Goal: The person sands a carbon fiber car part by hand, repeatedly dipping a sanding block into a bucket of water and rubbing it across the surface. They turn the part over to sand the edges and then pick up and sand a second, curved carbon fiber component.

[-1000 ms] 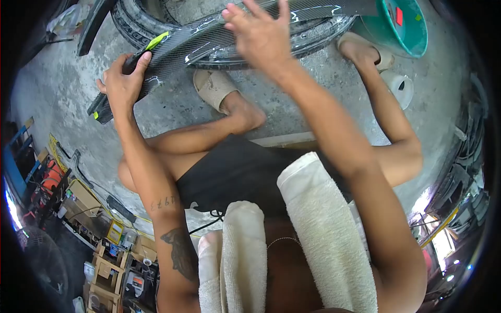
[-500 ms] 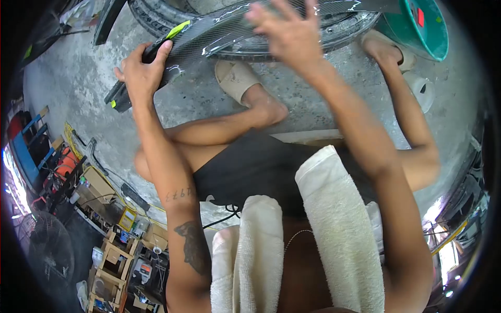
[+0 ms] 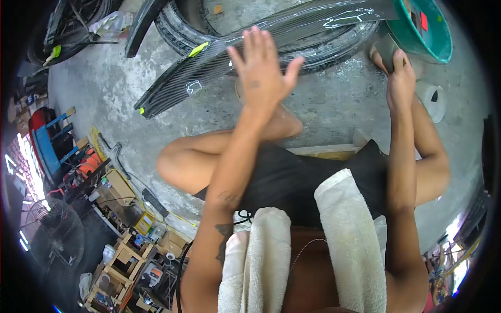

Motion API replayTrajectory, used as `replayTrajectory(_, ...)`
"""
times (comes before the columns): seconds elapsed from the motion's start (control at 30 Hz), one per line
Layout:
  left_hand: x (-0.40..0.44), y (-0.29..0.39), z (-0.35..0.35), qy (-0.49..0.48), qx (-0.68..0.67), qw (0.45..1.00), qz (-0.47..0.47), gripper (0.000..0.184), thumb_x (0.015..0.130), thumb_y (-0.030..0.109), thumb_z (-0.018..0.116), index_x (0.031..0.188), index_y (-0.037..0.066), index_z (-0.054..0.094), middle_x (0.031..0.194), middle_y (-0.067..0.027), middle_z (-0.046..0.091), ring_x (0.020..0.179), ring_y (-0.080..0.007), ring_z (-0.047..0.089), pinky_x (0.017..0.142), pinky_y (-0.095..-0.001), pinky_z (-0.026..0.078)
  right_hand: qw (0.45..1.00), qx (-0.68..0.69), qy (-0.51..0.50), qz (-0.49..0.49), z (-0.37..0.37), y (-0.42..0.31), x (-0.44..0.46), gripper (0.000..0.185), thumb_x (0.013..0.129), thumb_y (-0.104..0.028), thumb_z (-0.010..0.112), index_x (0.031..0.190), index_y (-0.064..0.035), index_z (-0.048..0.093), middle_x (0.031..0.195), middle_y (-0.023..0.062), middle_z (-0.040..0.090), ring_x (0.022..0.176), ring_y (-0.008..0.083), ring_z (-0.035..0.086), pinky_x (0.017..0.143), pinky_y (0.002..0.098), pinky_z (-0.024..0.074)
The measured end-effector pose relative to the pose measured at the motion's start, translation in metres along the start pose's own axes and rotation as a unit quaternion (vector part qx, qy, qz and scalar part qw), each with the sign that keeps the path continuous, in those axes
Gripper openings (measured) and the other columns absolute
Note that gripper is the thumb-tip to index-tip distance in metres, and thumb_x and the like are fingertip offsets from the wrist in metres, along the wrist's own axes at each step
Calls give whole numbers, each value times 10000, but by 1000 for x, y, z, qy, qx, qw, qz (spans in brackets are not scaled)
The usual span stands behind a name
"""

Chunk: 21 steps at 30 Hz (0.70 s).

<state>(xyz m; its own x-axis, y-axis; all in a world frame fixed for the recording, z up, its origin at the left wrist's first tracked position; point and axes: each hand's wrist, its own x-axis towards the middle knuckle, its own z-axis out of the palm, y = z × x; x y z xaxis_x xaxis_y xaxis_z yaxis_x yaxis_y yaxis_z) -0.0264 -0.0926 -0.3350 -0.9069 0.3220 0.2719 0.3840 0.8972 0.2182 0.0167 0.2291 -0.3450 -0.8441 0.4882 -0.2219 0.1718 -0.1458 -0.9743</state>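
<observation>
A long, glossy carbon-fibre-patterned part (image 3: 308, 23) lies across a tire (image 3: 334, 52), with yellow-green tape (image 3: 199, 49) on its edge and white outlines drawn on its surface. My left hand (image 3: 261, 70) is over the part's lower edge with its fingers spread and nothing held; whether it touches the part is unclear. Beside the teal bucket (image 3: 443, 41), my right hand (image 3: 401, 78) pinches a thin, flat grey sheet (image 3: 386, 50) between thumb and fingers. A red patch (image 3: 424, 21) shows inside the bucket.
A white roll (image 3: 432, 101) stands on the concrete floor by my right leg. Another black curved part (image 3: 142, 28) lies at the upper left. A fan (image 3: 56, 235), wooden shelving (image 3: 112, 271) and cables are at the lower left. White towels (image 3: 349, 235) hang from my shoulders.
My left hand has let go of the part's left end and moved right, fingers spread. My right hand has left the part for the bucket's side and now holds the grey sheet.
</observation>
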Motion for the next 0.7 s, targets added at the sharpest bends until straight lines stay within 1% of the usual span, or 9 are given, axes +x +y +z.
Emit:
replayTrajectory(0.03,5,16,9,-4,7,1000,6,946,920,644,594,1441,-133,461,1520,-324,444,1467,-460,365,1174,-710,147,1000,9,3,4,-1,-1,-6,414,1083,-346,539,1283,0,647,1206,64,687,1063,174,639,939,300,489)
replayTrajectory(0.1,15,47,24,15,-18,1000,-9,958,928,644,571,1447,-151,437,1534,-348,407,1488,-458,327,1178,-715,104,991,100,13,86,-5,-13,-14,435,1077,-359,548,1279,19,620,1212,89,679,1055,177,638,927,324,504)
replayTrajectory(0.13,21,61,30,14,-14,1000,-4,958,928,644,571,1447,-151,437,1534,-348,407,1488,-458,327,1178,-715,104,987,130,18,94,-7,-18,-13,409,1070,-361,558,1262,-4,614,1206,100,673,1051,187,645,918,337,526)
replayTrajectory(0.2,32,78,38,13,-86,996,-14,955,928,590,568,1460,-182,386,1575,-344,345,1520,-459,256,1178,-733,25,981,160,13,105,-12,-30,-9,397,1069,-354,559,1251,-6,615,1193,99,677,1046,194,651,913,338,534)
replayTrajectory(0.37,15,51,18,-26,-29,999,-33,962,947,612,552,1517,-132,334,1597,-314,332,1528,-427,259,1177,-721,-1,968,224,-13,114,-23,-31,-2,313,1056,-285,594,1227,-26,628,1169,77,691,1041,196,668,898,336,554)
replayTrajectory(0.43,-2,26,6,-43,54,995,-73,933,954,601,550,1526,-107,345,1606,-286,340,1535,-399,261,1178,-719,0,962,243,-32,123,-24,-27,0,274,1039,-250,625,1215,-40,639,1167,64,692,1040,176,665,890,329,555)
replayTrajectory(0.53,-19,-6,-13,-40,82,988,-123,899,954,566,549,1508,-119,369,1590,-306,352,1515,-414,300,1171,-739,40,958,251,-37,135,-17,-21,-1,257,1022,-233,654,1205,-53,647,1160,53,692,1039,160,660,885,330,554)
replayTrajectory(0.63,-22,-7,-13,-33,87,990,-105,890,955,551,558,1502,-127,371,1578,-314,367,1505,-423,318,1164,-746,57,952,262,-45,150,-9,-21,-3,244,1008,-207,673,1203,-63,648,1167,40,688,1061,144,643,883,327,543)
replayTrajectory(0.7,-13,7,-1,-13,73,993,-92,881,957,551,572,1495,-122,387,1566,-311,390,1509,-417,312,1177,-722,30,955,250,-54,149,-4,-19,-3,245,1008,-195,670,1210,-59,645,1184,30,682,1089,136,626,911,332,519)
